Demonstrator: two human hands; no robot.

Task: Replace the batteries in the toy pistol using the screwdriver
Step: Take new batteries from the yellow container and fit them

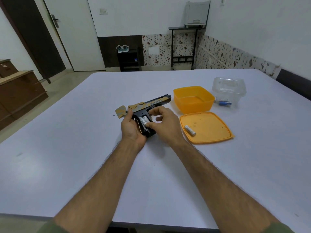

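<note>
The left hand [132, 127] gripped the toy pistol [148, 106] while the right hand [164, 121] pinched a battery [144, 121] in its grip, the orange lid [206, 127] at three o'clock.

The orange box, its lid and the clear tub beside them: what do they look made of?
The orange box and lid look like soft-finish plastic: uniform colour, rounded moulded corners, a thin lip on the lid. The clear tub seems to be thin glossy plastic, since it is see-through with pale glare on its walls. Glass cannot be ruled out, though its thin walls suggest otherwise.

Open-gripped toy pistol [148, 106], two batteries [143, 120] inside
</note>
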